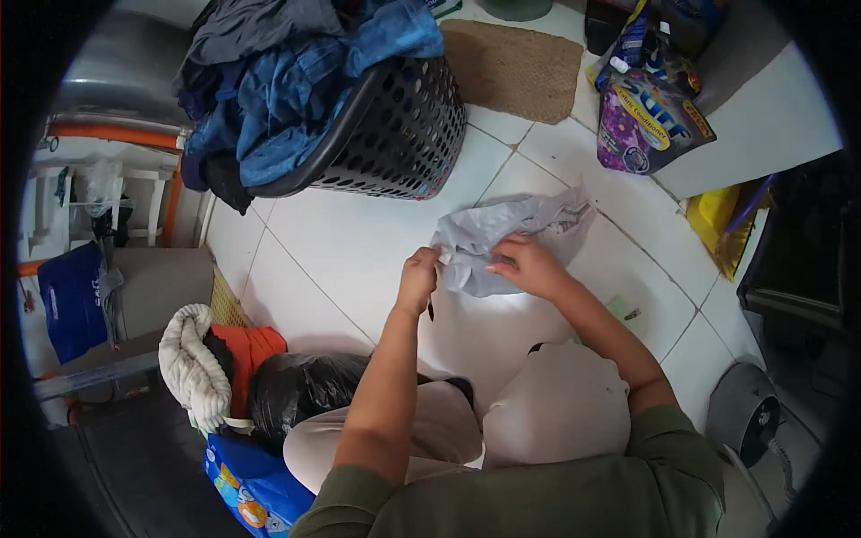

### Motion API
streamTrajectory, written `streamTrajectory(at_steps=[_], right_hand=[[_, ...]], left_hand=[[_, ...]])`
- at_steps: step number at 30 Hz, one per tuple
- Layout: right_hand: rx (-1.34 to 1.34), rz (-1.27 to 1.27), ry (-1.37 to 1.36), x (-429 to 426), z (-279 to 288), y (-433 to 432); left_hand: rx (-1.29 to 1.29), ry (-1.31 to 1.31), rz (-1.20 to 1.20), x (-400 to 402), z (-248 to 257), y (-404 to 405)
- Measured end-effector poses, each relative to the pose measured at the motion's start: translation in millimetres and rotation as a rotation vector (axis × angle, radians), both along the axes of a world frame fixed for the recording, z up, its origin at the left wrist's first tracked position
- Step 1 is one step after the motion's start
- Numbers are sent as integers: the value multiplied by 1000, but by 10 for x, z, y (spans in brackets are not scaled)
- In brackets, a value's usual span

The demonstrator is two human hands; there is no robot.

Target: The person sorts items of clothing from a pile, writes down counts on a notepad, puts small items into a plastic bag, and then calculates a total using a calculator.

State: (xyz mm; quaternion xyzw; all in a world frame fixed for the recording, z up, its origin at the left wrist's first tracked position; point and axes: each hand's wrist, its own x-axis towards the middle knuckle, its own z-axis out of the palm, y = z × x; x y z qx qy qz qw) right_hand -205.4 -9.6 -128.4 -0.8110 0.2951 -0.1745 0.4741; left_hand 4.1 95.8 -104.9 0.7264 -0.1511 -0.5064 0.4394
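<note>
A crumpled grey plastic bag (pixel 471 272) lies on the white floor tiles before my knees. My left hand (pixel 418 279) is closed in a fist at the bag's left edge, pinching it near the thumb. Below that fist pokes the dark pointed tip (pixel 431 311) of a slim object; the rest is hidden in the hand. My right hand (pixel 531 267) rests on the middle of the bag, with a fold of it between thumb and fingers. What the bag contains is not visible.
A dark perforated laundry basket (pixel 403 128) heaped with blue and grey clothes (pixel 289 114) stands ahead left. Fabric conditioner pouches (pixel 649 124) are ahead right, near a brown mat (pixel 511 67). A black plastic bag (pixel 303 387) lies by my left knee, a grey fan-like appliance (pixel 743 403) at right.
</note>
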Motion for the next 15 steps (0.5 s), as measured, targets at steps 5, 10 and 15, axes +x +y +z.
streamTrajectory(at_steps=[5, 10, 15], right_hand=[[101, -100, -181, 309, -35, 152], [45, 26, -171, 430, 116, -28], [76, 261, 27, 356, 707, -434]], left_hand=[[-208, -109, -293, 59, 301, 185], [-144, -19, -419, 167, 316, 342], [-281, -505, -348, -171, 693, 87]])
